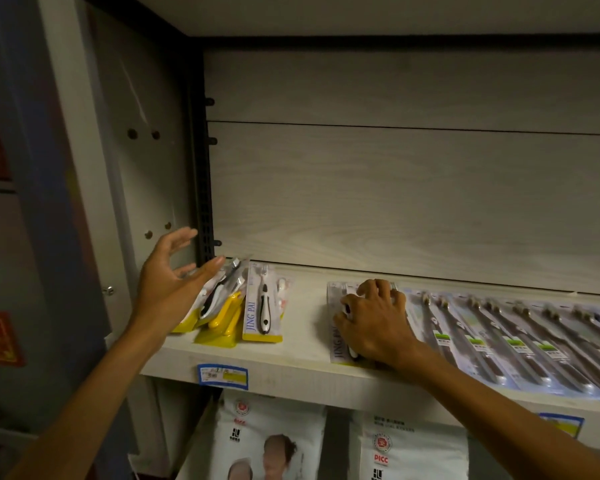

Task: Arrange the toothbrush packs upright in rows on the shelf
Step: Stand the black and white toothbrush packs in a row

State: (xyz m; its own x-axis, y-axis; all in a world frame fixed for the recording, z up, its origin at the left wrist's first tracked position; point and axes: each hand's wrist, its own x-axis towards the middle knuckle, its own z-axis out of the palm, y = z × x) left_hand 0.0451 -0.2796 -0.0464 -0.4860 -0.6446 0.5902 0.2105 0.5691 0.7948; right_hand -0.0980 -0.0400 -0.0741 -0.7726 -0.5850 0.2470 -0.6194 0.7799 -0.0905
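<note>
A pale wooden shelf (pixel 302 344) is seen from above and in front, with toothbrush packs laid on it in three groups. At the left end, close to the dark perforated upright (pixel 204 202), a loose heap of yellow-backed packs (pixel 219 306) is found, tilted and overlapping one another, and just to its right a single yellow-edged pack (pixel 264 306) marked JING PAI lies flat, holding a black-and-white brush. The left hand (pixel 174 271) is held above the heap with its fingers spread and only slightly bent; the thumb tip is placed at the top edge of the heap, but whether it actually touches cannot be told, and nothing is gripped. Well apart, past a bare stretch of shelf, a grey-backed pack (pixel 336 306) lies flat near the front edge, and the right hand (pixel 374 320) is laid on it palm down, its fingers curled over the far part of the pack; whether the pack is pinched or merely pressed cannot be told. Just beside that hand, to the right, a long row of dark-handled brush packs (pixel 520 337) is spread flat and overlapping, running off the right side. A blue and yellow price label (pixel 223 374) is fixed to the shelf's front edge, and white printed bags (pixel 271 441) are stacked on the level below.
</note>
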